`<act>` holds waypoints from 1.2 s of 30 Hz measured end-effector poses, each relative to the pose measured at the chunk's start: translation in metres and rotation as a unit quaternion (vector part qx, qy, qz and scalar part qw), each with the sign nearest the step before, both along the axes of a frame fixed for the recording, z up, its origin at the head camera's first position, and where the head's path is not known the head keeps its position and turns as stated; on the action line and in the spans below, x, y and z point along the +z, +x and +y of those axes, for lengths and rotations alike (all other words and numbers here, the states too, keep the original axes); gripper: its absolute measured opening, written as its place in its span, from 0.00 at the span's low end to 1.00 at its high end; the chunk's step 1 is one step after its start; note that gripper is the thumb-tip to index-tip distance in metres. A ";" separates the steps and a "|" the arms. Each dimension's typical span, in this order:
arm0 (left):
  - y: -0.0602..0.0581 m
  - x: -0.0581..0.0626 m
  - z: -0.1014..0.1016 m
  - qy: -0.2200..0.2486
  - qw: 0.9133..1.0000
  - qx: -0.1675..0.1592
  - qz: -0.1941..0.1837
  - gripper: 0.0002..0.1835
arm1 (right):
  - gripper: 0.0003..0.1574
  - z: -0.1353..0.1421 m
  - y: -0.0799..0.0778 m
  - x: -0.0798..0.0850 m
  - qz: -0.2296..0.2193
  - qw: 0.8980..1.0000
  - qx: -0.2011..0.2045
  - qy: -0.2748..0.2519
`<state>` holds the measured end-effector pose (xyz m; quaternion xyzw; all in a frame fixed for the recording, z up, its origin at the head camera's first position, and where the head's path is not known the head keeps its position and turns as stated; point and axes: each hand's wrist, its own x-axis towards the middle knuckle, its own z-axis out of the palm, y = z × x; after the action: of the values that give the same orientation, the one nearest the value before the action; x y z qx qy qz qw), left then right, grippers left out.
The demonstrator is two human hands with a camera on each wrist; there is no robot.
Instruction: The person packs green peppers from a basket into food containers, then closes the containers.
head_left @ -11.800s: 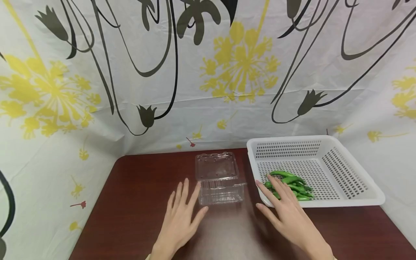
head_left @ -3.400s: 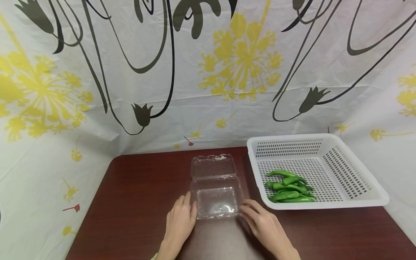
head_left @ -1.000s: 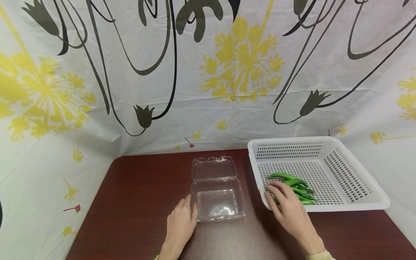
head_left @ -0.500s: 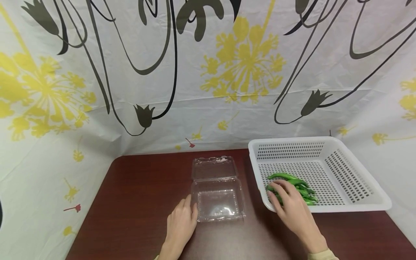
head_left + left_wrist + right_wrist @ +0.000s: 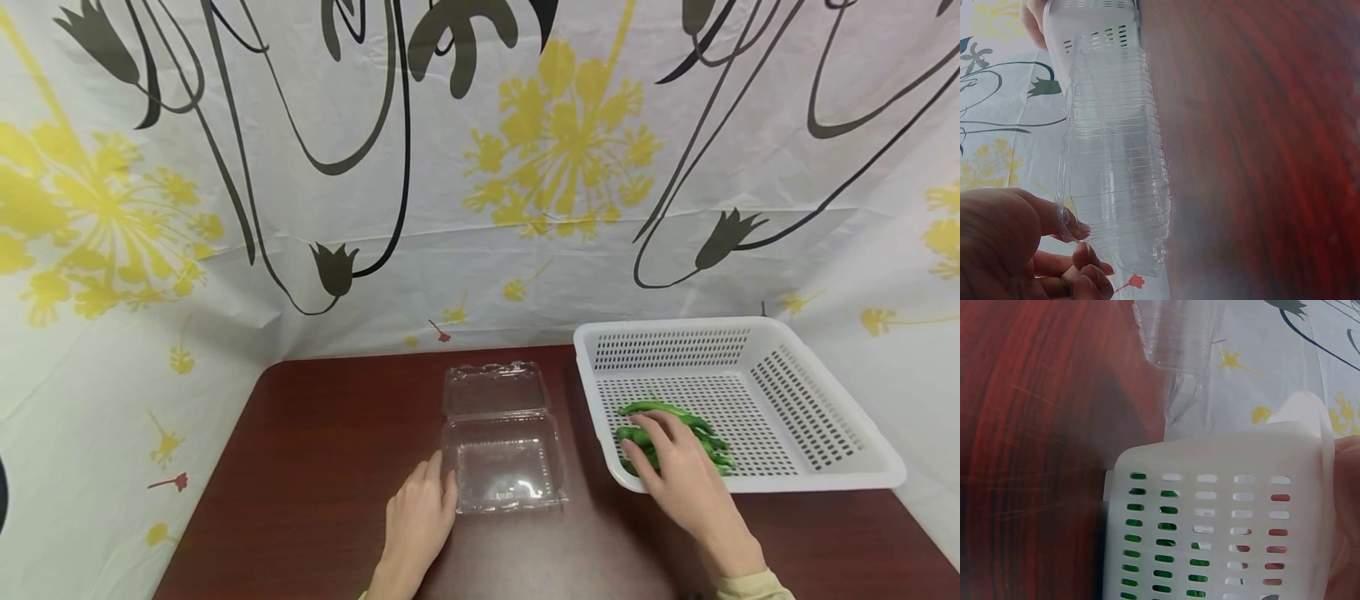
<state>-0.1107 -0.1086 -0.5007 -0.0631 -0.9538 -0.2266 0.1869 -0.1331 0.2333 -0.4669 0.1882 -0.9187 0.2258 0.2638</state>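
Observation:
A clear plastic clamshell box (image 5: 504, 467) lies on the table with its lid (image 5: 495, 390) folded back. My left hand (image 5: 418, 515) holds its near left corner; in the left wrist view the thumb lies over the rim and the other fingers curl below. Over the left part of a white plastic basket (image 5: 810, 392), my right hand (image 5: 686, 479) reaches down to a heap of green peppers (image 5: 667, 408). Its thumb and forefinger are spread, with peppers showing between them. The other fingertips are hidden. In the right wrist view the basket wall (image 5: 1222, 456) covers most of that hand.
The dark red-brown table (image 5: 337, 417) carries both box and basket. A patterned cloth (image 5: 450, 208) hangs behind and at both sides. The basket's left wall (image 5: 592, 392) stands between the peppers and the box.
Since the earliest frame, the box has been drawn slightly nearer. My right hand has left the box's right side for the basket, drifting slightly right lately. The left hand has stayed at the corner.

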 end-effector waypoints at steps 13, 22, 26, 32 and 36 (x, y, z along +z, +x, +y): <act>0.003 -0.001 0.000 -0.001 1.000 -0.001 0.010 0.18 | 0.24 0.003 0.000 0.010 -0.119 0.992 -0.027 0.044; 0.004 -0.001 -0.001 -0.003 1.000 0.001 0.018 0.18 | 0.25 0.012 -0.004 0.017 -0.135 0.988 -0.033 0.067; 0.002 -0.001 -0.001 -0.004 1.000 0.001 0.018 0.18 | 0.25 0.015 -0.006 0.019 -0.182 0.980 -0.034 0.071; 0.001 -0.001 -0.001 -0.004 1.000 -0.001 0.023 0.18 | 0.26 0.014 -0.011 0.024 -0.227 0.970 -0.035 0.081; 0.002 -0.003 0.000 -0.004 1.000 -0.002 0.022 0.18 | 0.26 0.013 -0.011 0.026 -0.255 0.963 -0.039 0.083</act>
<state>-0.1092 -0.1087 -0.5035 -0.0711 -0.9500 -0.2222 0.2075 -0.1437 0.2468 -0.4410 0.1097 -0.9777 0.1786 0.0133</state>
